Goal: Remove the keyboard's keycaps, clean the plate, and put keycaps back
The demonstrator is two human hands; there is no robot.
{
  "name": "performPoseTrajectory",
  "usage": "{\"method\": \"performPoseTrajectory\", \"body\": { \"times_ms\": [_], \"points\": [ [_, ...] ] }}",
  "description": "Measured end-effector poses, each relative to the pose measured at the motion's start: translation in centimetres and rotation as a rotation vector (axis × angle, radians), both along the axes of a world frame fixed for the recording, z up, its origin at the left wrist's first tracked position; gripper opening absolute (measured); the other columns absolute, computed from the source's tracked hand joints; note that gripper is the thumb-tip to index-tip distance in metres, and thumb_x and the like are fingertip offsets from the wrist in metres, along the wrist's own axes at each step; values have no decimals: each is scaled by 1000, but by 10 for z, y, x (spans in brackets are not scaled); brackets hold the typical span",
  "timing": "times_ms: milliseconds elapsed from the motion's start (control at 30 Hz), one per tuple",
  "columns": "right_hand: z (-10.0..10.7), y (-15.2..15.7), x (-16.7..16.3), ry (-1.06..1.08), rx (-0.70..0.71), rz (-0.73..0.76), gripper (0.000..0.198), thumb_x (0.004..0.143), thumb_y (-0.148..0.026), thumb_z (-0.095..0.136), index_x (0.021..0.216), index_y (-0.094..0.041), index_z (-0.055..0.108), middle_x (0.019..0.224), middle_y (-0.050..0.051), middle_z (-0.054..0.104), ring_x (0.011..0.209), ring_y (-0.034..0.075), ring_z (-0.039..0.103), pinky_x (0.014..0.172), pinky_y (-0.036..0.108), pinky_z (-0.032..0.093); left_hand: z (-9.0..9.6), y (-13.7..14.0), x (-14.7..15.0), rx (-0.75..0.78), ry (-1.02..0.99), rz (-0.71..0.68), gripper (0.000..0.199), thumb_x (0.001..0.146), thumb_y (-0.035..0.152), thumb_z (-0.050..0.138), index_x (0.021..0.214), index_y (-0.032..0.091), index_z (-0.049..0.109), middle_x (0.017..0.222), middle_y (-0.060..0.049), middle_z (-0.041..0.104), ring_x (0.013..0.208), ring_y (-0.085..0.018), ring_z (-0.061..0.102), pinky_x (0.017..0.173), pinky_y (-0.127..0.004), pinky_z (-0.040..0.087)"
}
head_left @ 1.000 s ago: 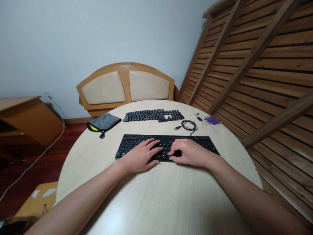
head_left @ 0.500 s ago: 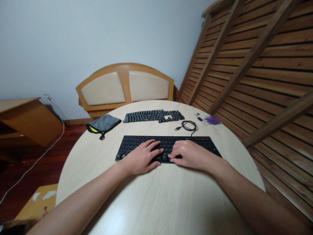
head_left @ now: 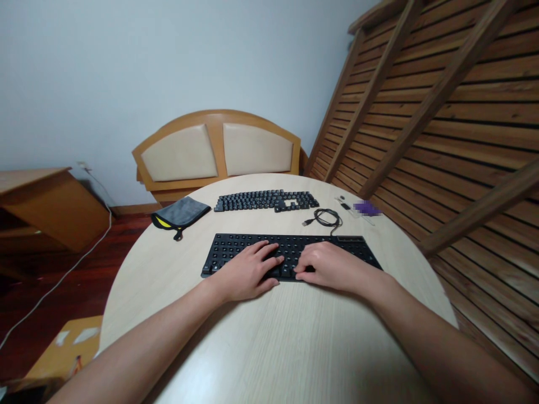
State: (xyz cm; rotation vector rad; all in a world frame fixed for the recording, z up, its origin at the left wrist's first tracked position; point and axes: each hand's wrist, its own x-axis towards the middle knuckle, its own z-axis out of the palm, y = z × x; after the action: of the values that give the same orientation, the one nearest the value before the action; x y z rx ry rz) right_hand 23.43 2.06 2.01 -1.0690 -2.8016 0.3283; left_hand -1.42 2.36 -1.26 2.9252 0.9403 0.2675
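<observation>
A black keyboard [head_left: 225, 247] lies on the round pale table [head_left: 295, 342], most of its key positions bare of caps. A few wide caps sit along its front row. My left hand [head_left: 250, 272] rests on the left-middle part of it, fingers stretched out and apart. Just to the right, my right hand [head_left: 326, 264] is curled, with thumb and fingertips closed at the front row; whatever is between them is hidden. Behind the keyboard, loose black keycaps [head_left: 248, 200] are laid out in rows. The keyboard's coiled USB cable [head_left: 327, 211] lies between the two.
A grey cloth [head_left: 183, 212] with a yellow underside lies at the table's left. At the right are a blurred purple item [head_left: 367, 208] and small dark pieces [head_left: 345, 206]. A padded headboard [head_left: 217, 147] stands behind, and a slatted wooden frame [head_left: 421, 123] leans at the right.
The view has shifted slightly. Both hands keep nearly the same place and pose on the keyboard, and the objects on the table stay where they were.
</observation>
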Motion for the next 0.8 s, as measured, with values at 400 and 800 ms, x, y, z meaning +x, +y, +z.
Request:
{"method": "performPoseTrajectory", "body": {
  "times_ms": [400,800],
  "points": [
    [-9,29,16,163,38,-97,27,95,-37,57,85,-20,74,83,4,75,77,18,66,74,29,46,-1,0,-1,14,6,-4,50,97,43,52,141,19,50,156,-14,40,143,-35,36,117,-51,33],
    [-36,137,-16,-62,431,-347,31,91,-20,60,121,-14,67,123,16,64,116,33,51,95,43,43,-3,0,0,10,5,1,51,97,43,53,143,19,48,156,-14,40,143,-35,36,116,-51,34]
  ]
}}
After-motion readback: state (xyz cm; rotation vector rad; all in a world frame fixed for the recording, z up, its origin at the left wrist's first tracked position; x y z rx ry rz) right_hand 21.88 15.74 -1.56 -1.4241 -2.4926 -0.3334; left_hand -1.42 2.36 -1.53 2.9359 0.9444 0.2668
